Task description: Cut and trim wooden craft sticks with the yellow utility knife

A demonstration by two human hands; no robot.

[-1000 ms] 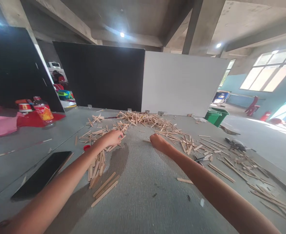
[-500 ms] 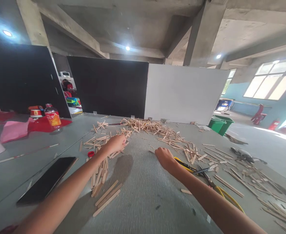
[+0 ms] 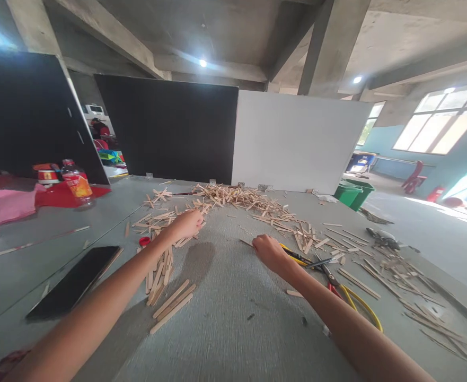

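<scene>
My left hand is closed over the left part of a heap of wooden sticks; what its fingers hold is too small to make out. My right hand is closed on a thin wooden stick, whose end points left over the grey table. Beside my right forearm lie yellow-handled scissors and a yellow and black cutter. Several sticks lie near my left forearm, and a red cap is just beyond it.
A black phone lies at the left. Farther back are a drink bottle and pink cloth. Black and white panels stand behind the table. Stick scraps cover the right side. A person is in the far background.
The view has shifted slightly, so the panels and table objects appear higher. Both hands keep nearly the same places and stay closed.
</scene>
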